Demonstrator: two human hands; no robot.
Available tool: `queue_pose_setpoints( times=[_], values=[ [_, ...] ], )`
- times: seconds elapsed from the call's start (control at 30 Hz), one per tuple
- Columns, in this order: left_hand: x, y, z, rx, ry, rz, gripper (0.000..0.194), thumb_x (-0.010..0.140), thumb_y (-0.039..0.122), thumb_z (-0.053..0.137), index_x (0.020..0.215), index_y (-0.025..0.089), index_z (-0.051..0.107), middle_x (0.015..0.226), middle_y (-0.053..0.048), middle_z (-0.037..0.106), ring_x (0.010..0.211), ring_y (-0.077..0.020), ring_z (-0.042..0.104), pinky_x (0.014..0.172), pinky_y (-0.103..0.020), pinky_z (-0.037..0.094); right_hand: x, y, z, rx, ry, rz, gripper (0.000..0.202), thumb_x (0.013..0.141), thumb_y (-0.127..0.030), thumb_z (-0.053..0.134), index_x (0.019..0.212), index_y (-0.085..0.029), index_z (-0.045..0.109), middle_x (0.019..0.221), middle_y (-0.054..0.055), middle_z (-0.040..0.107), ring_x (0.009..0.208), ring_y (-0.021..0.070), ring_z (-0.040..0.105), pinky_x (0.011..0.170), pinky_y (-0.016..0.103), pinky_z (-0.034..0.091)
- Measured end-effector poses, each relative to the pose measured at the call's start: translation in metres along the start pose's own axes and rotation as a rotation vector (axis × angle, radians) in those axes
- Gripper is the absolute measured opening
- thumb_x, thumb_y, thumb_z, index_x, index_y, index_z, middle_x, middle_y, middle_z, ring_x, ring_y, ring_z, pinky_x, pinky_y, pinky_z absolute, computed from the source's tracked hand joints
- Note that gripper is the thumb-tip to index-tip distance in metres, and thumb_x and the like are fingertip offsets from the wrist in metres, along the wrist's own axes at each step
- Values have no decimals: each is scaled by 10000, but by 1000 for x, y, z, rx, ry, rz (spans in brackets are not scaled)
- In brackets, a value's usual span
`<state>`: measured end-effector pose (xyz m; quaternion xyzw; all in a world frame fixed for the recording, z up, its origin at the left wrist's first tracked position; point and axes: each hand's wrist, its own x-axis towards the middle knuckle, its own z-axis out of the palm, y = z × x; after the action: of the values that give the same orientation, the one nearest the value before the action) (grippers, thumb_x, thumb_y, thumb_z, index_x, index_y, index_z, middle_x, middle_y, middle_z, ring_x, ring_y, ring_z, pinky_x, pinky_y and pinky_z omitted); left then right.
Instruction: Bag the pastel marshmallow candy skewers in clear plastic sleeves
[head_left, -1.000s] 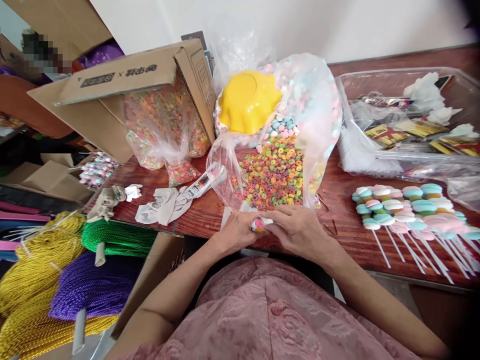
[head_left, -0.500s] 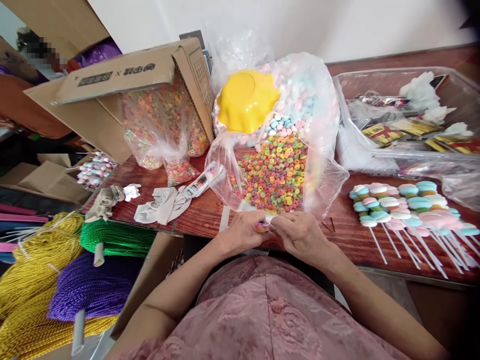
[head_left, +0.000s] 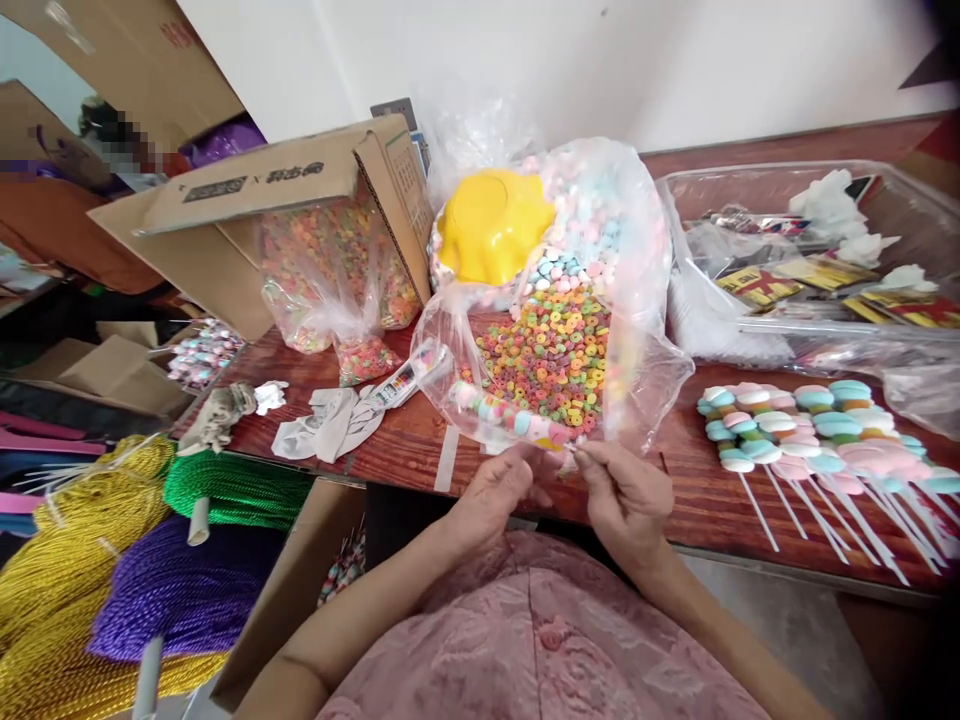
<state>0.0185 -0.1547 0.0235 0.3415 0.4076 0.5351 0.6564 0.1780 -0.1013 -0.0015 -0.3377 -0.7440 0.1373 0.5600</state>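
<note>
A candy skewer [head_left: 517, 419] of pink, white, blue and green pieces lies slanted across the front of the open clear bag. At its near end, my left hand [head_left: 495, 495] is closed, with blurred fingertips around the end. My right hand [head_left: 630, 490] pinches a small pale bit at that same end, thumb against forefinger. Just beyond both hands, ring-shaped gummy candies [head_left: 555, 345] fill the bag's front. Pastel candies [head_left: 600, 225] in a bag lie behind them, with a yellow scalloped bowl [head_left: 495, 225] upside down on top.
Finished marshmallow skewers [head_left: 817, 430] lie at right, below a clear plastic bin [head_left: 765, 325] of packets. At left are a cardboard box [head_left: 270, 180] with bagged gummies, white gloves [head_left: 326, 422] and bundles of purple cord [head_left: 180, 590]. A person's orange sleeve [head_left: 67, 235] shows far left.
My hands have moved apart, the right one to the right. The candy skewer now shows at length, pointing away to the upper left; before, only a small coloured end showed between my hands.
</note>
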Motion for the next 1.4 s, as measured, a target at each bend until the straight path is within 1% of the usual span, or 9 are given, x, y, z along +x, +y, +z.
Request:
queue_pose_setpoints(
  times=[0.1,0.27,0.47,0.57,0.73,0.87,1.03,1.2,1.4],
  values=[
    [14,0,19,-274,130,96,456,778,599,714,903,161,683,939,-79,693,970,-220,645,890,-358,496,-9,-10,12,-17,15,-110,212,860,-75,616,1014,-212,669,822,24,745,721,164,704,670,275,543],
    [18,-8,32,-289,154,107,407,776,552,728,754,155,643,831,-60,684,970,-226,649,945,-367,476,-13,-22,23,-27,10,-153,214,858,-45,584,993,-191,664,768,28,724,645,150,671,616,270,523],
    [22,-13,10,-49,110,141,374,812,521,663,742,158,613,810,-51,658,874,-195,621,872,-343,488,-8,-24,26,32,-116,-59,178,889,-73,537,828,-192,654,620,4,645,531,131,592,534,259,477],
    [24,-4,-5,-60,142,24,403,758,522,713,694,160,547,702,-12,592,675,-137,576,698,-297,499,2,-15,14,105,-206,-80,180,891,-92,564,958,-213,678,762,26,720,637,146,661,608,266,531],
    [22,-8,-17,-52,-46,-158,472,767,599,687,715,161,519,590,17,543,469,-99,510,444,-227,400,18,-3,3,102,-186,31,163,883,-128,615,1004,-216,681,832,37,717,729,155,669,645,268,534],
    [22,-24,-16,59,-14,-105,540,820,683,574,734,151,546,533,8,541,437,-101,489,419,-218,378,13,-5,19,130,-255,89,145,911,-152,568,982,-201,685,868,58,709,763,162,669,674,287,547],
    [19,-23,-16,248,26,-75,570,860,703,505,745,148,569,611,-15,587,521,-130,543,536,-278,468,1,-8,33,167,-164,139,153,907,-124,545,924,-219,663,818,26,709,725,145,673,651,272,550],
    [20,-20,-12,273,108,122,491,889,627,534,875,148,641,895,-62,676,906,-197,619,888,-337,482,-9,-13,40,20,-26,-39,253,866,-65,555,1048,-231,614,893,52,752,748,169,718,651,286,577],
    [21,-22,-14,229,183,62,471,835,622,605,785,154,602,783,-19,620,781,-151,569,786,-290,464,-14,0,37,-3,-136,-330,415,821,-11,531,1180,-210,596,920,86,770,772,192,731,687,318,592]
  ],
)
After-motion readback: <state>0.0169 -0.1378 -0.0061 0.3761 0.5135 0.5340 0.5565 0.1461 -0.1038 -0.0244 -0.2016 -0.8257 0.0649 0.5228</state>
